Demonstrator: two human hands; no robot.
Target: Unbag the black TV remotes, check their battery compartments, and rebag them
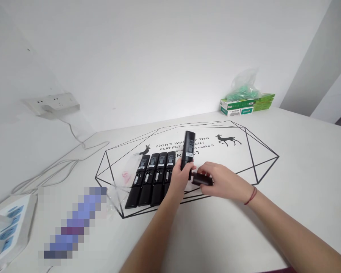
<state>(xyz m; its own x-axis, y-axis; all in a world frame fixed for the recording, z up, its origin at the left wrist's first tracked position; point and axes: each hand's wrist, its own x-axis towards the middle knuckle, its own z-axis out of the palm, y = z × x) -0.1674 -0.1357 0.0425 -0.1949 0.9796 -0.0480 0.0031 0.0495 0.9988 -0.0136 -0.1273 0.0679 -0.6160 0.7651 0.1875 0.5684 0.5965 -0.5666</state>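
Observation:
My left hand [182, 171] is closed around the lower part of a black remote control [190, 144], which stands roughly upright with its labelled back toward me. Between the fingers and thumb of my right hand [218, 178] is a black battery cover [202, 179], just right of the remote's lower end. To the left of my left hand lies a row of several black remotes [150, 178], backs up, with their battery compartments uncovered. A black cover lies at the near end of each one I can see fully. My left forearm partly hides the rightmost one.
A clear plastic bag [122, 185] lies left of the row. Green-and-white boxes [235, 107] with a bag of green items [243, 91] stand at the back right. On the left are a power strip [14, 227], loose cables [53, 167], a wall socket [52, 102] and a pixelated object [76, 223].

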